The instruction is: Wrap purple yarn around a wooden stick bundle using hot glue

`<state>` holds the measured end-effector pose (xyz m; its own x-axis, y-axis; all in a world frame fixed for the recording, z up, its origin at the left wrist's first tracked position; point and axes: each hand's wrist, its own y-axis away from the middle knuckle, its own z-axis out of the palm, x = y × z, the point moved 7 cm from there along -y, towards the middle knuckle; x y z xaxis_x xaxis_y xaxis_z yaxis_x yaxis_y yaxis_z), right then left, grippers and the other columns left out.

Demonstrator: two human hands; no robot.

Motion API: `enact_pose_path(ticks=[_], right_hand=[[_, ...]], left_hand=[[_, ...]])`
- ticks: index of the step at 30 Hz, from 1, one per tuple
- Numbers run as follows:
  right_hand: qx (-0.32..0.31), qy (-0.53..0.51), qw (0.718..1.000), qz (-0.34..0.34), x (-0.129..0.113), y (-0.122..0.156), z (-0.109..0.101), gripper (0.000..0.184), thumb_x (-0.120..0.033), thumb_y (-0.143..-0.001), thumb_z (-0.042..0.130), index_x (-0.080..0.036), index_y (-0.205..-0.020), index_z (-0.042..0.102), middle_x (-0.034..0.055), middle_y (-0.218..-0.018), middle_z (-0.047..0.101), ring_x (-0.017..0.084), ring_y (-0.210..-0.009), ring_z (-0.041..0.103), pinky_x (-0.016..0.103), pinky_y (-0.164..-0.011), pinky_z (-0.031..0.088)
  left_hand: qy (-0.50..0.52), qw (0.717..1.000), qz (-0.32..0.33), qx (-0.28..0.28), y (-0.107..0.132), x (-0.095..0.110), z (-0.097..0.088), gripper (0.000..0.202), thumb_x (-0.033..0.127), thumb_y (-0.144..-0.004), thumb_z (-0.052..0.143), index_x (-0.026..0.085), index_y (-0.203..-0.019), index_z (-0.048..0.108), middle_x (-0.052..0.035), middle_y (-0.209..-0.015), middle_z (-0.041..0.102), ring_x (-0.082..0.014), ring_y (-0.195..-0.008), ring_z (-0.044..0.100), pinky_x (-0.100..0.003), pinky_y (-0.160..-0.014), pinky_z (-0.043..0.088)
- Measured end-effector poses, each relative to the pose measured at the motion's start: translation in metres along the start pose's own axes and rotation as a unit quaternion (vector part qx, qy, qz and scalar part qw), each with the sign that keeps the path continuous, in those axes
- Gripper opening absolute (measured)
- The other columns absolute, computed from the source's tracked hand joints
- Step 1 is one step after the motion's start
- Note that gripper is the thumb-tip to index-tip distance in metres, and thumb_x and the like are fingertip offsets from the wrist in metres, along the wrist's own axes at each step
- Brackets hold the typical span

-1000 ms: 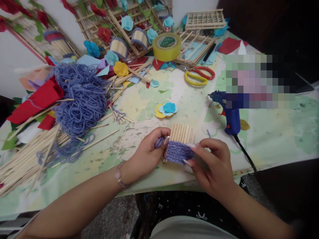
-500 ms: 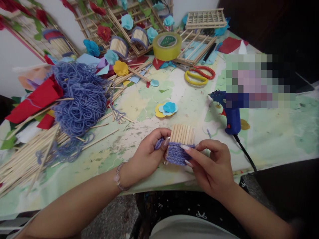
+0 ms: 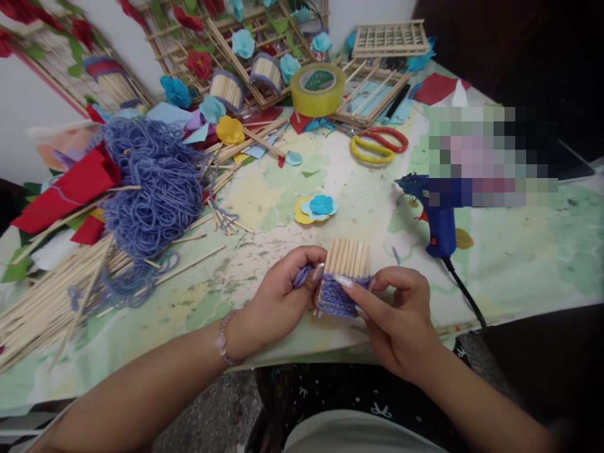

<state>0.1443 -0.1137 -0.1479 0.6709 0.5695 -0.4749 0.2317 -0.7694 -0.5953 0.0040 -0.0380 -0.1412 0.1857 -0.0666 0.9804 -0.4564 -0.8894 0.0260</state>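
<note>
Between my hands, above the table's near edge, is a small row of wooden sticks [image 3: 348,257] whose lower part is wrapped in purple-blue yarn [image 3: 337,297]. My left hand [image 3: 287,289] is closed on its left side, with a small bundle of the same yarn [image 3: 302,275] tucked in the fingers. From the right, my right hand [image 3: 401,314] pinches the piece, its index finger lying across the top of the yarn band. The back of the piece and some fingertips are hidden. Just beyond lies a stack of yellow and blue paper flowers [image 3: 316,208].
A heap of purple-blue yarn [image 3: 151,182] and many loose sticks [image 3: 61,302] cover the left. A blue glue gun [image 3: 441,220] stands at right, its cord running off the near edge. Scissors [image 3: 372,150], a tape roll [image 3: 318,94] and stick lattices [image 3: 391,39] lie farther back.
My right index finger has shifted slightly left along the top of the yarn band. The stick piece has moved very slightly; my left hand keeps its grip.
</note>
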Motion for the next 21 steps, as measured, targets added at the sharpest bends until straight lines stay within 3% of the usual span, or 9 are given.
enact_pose_path(ticks=[6, 13, 17, 21], right_hand=[[-0.028, -0.024, 0.998, 0.045, 0.005, 0.000, 0.003, 0.063, -0.005, -0.080, 0.051, -0.036, -0.135, 0.051, 0.0085, -0.099, 0.048, 0.025, -0.095, 0.053, 0.042, -0.076, 0.053], [-0.023, -0.022, 0.999, 0.036, 0.004, -0.002, 0.000, 0.057, -0.006, -0.081, 0.053, -0.036, -0.130, 0.056, 0.0077, -0.099, 0.050, 0.024, -0.095, 0.054, 0.042, -0.077, 0.053], [0.062, -0.038, 0.997, 0.012, -0.001, -0.005, -0.016, 0.050, -0.005, -0.079, 0.057, -0.030, -0.123, 0.055, 0.0042, -0.094, 0.054, 0.019, -0.086, 0.057, 0.036, -0.074, 0.053], [0.149, -0.136, 0.979, 0.020, 0.003, -0.003, -0.031, 0.033, -0.002, -0.076, 0.063, -0.025, -0.100, 0.060, 0.0010, -0.083, 0.060, 0.016, -0.075, 0.060, 0.033, -0.066, 0.052]], left_hand=[[-0.005, 1.000, -0.011, 0.005, 0.001, -0.001, -0.001, 0.023, 0.039, -0.089, 0.058, 0.017, -0.093, 0.062, -0.0027, -0.080, 0.066, -0.0121, -0.066, 0.058, -0.023, -0.063, 0.049], [-0.002, 1.000, -0.025, 0.005, -0.001, -0.002, -0.002, 0.023, 0.039, -0.088, 0.058, 0.017, -0.093, 0.062, -0.0015, -0.073, 0.064, -0.0120, -0.063, 0.056, -0.024, -0.061, 0.049], [0.030, 0.999, -0.040, -0.001, 0.000, -0.004, 0.000, 0.025, 0.041, -0.086, 0.060, 0.017, -0.093, 0.061, -0.0011, -0.073, 0.063, -0.0111, -0.061, 0.054, -0.023, -0.059, 0.047], [0.126, 0.988, -0.086, 0.010, -0.004, -0.016, 0.001, 0.021, 0.035, -0.080, 0.067, 0.016, -0.089, 0.060, 0.0013, -0.069, 0.058, -0.0087, -0.058, 0.049, -0.020, -0.054, 0.043]])
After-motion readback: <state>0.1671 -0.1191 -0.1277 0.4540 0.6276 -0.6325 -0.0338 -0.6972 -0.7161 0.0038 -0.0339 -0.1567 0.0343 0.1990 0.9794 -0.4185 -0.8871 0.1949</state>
